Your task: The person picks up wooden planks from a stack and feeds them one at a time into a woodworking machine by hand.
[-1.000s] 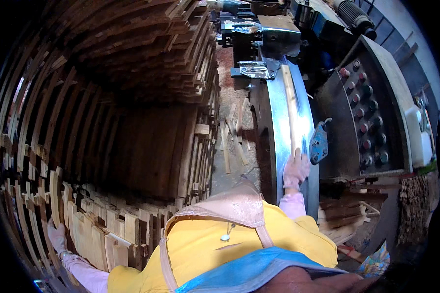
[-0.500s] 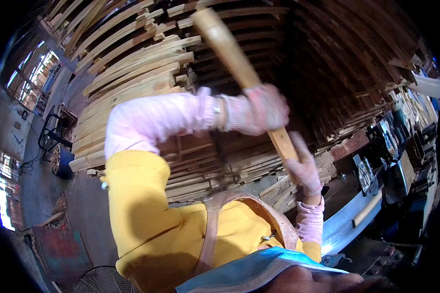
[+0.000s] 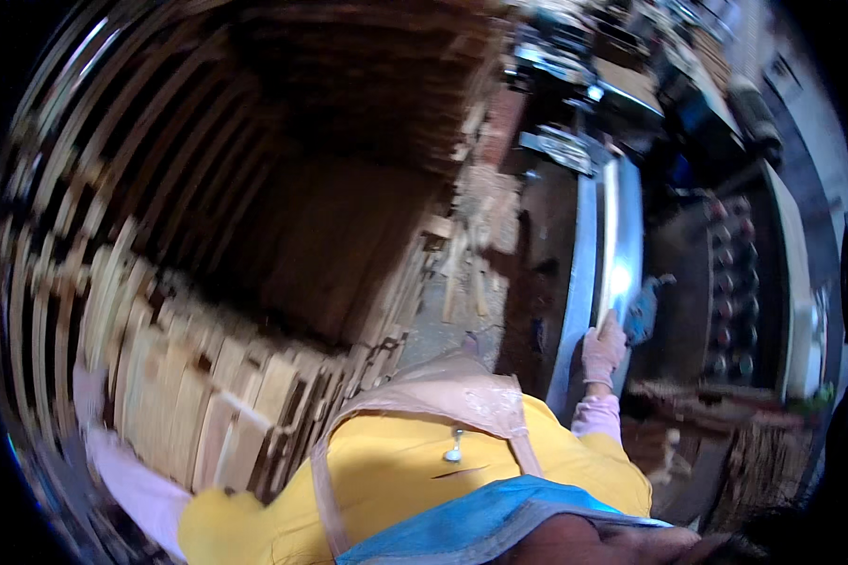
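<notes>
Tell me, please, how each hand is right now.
Left hand: blurred by the stacked boards; cannot tell.
Right hand: on the wooden strip; grip unclear.

Right hand point(image 3: 604, 354) at near end of wooden strip point(image 3: 611, 226) lying lengthwise on shiny metal surface point(image 3: 577, 306). Left hand point(image 3: 89, 388) blurred, beside stacked boards point(image 3: 165, 395); grip unclear. Button panel point(image 3: 733, 282) right of surface. Loose wood pieces point(image 3: 452, 278) on floor point(image 3: 429, 315).

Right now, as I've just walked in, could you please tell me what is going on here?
A person in a yellow top has the right hand at the near end of a wooden strip, which lies lengthwise on a metal machine bed. The left hand is out beside the stacked wood pieces, too blurred to tell whether it grips one. A panel of round buttons stands right of the bed.
</notes>
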Demonstrator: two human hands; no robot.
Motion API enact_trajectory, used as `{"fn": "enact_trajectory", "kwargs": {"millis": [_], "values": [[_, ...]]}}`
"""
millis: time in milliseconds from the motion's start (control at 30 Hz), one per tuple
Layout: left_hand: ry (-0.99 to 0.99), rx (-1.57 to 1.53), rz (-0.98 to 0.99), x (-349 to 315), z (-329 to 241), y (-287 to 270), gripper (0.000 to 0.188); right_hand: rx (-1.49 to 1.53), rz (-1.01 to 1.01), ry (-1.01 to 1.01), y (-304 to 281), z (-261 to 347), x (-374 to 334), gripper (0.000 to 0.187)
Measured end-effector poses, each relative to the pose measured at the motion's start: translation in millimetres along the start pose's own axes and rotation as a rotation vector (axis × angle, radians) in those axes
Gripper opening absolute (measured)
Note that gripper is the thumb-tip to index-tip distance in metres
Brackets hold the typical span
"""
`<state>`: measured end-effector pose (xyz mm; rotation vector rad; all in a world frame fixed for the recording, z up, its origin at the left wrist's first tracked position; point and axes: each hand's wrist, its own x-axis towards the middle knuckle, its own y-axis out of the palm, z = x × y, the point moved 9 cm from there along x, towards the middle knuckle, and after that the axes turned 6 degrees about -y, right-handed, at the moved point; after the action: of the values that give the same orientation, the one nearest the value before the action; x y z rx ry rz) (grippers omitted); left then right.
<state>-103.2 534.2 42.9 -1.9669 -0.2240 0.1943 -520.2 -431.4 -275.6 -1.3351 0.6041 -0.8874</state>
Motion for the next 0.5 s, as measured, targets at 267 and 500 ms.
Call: {"fn": "enact_trajectory", "kwargs": {"millis": [267,500], "values": [[0.012,0.196,-0.146,-41.8,-72.4,-5.1,0.08,-0.159,-0.214,0.089,65.1,-32.6,126.5,0.024],[0.116,0.731,-0.404,-124.1,-216.5,-36.8,0.088,0.586,0.175,-0.359,24.9,199.1,282.8,0.044]]}}
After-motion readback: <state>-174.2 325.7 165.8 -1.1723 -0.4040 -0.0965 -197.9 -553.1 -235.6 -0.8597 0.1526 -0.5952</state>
